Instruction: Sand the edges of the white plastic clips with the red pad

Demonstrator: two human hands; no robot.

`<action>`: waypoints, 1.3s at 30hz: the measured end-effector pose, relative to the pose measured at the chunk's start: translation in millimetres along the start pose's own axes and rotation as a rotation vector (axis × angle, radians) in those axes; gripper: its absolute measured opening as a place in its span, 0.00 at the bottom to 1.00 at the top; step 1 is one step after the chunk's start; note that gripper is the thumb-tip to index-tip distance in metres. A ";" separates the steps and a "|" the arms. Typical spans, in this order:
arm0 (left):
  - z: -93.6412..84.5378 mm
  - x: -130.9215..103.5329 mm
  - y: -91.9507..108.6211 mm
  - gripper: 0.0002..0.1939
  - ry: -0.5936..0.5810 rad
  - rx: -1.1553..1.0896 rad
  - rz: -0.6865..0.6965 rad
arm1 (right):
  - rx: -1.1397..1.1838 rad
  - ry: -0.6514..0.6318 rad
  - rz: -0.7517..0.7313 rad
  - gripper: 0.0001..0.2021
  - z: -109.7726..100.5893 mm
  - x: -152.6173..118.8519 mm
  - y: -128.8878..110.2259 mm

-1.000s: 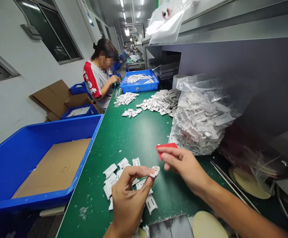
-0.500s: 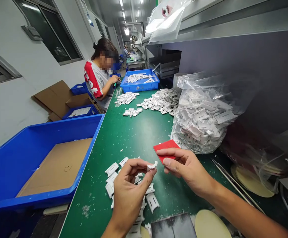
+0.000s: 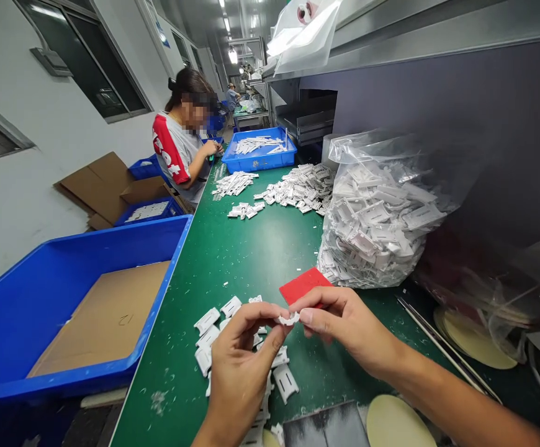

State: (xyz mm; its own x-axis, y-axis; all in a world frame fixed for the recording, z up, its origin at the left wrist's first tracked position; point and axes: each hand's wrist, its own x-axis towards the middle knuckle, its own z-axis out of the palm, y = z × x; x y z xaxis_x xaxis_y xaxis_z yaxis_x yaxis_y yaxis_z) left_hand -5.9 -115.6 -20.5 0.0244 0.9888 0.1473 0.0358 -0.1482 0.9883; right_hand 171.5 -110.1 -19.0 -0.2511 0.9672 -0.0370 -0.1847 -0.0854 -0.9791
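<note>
Between the thumb and fingertips of my left hand [image 3: 246,354] is a small white plastic part [image 3: 289,319], held edge-on with its curved end showing. My right hand [image 3: 339,316] has its fingers closed on a flat red sheet [image 3: 303,284], which sticks out beyond the index finger. The thumb and index fingertip of the right hand meet the right end of the white part. Loose white plastic parts [image 3: 285,381] lie on the green table [image 3: 177,335], around and under my left hand, which hides some of them.
A clear bag [image 3: 372,230] full of white parts stands at right. Beyond are piles of parts [image 3: 298,188] and a blue tray [image 3: 261,162]. At left is a large blue bin [image 3: 112,248]; a co-worker [image 3: 181,136] sits further back. A dark plate [image 3: 326,428] lies in front.
My right hand has moved left, bringing its fingertips against the white part. The red sheet has shifted left with it. The white part is slightly lower and turned.
</note>
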 end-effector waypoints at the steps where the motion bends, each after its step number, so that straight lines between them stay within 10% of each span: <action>1: -0.1 0.7 0.2 0.05 -0.005 -0.005 -0.007 | 0.000 -0.002 0.008 0.10 -0.3 0.0 0.3; 39: -4.7 -1.3 -3.4 0.11 -0.056 0.053 0.197 | 0.138 -0.097 0.090 0.09 -4.9 -0.1 -5.3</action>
State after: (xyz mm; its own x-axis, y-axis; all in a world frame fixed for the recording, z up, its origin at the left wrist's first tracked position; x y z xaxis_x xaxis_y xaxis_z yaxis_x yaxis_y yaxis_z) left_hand -10.7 -116.2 -23.9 0.0911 0.9383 0.3335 0.0778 -0.3406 0.9370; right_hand 177.1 -108.5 -14.8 -0.3619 0.9271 -0.0976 -0.2840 -0.2094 -0.9357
